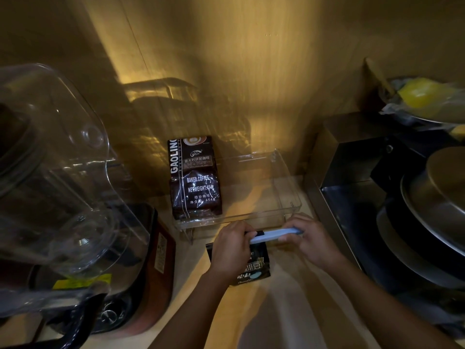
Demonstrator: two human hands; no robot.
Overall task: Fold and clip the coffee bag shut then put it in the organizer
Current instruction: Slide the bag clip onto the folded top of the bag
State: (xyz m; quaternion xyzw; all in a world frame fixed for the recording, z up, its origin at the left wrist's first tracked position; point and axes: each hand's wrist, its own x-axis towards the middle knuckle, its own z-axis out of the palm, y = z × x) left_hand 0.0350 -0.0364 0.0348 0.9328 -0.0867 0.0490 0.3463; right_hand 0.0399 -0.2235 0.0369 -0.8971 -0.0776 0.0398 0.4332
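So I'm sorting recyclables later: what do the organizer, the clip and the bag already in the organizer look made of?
The organizer looks like clear hard plastic: the counter shows through its walls and its edges catch light. The clip seems to be matte pale blue plastic, a straight stiff bar. The coffee bag inside looks like glossy printed film or foil laminate, dark brown and crinkled with bright glints; which one I cannot tell.

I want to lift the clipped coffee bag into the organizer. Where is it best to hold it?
Probably grip the coffee bag just below the light blue clip, coming from above with fingers on its two flat faces. The clip runs across the folded top and stiffens it, and the clear organizer behind opens upward.
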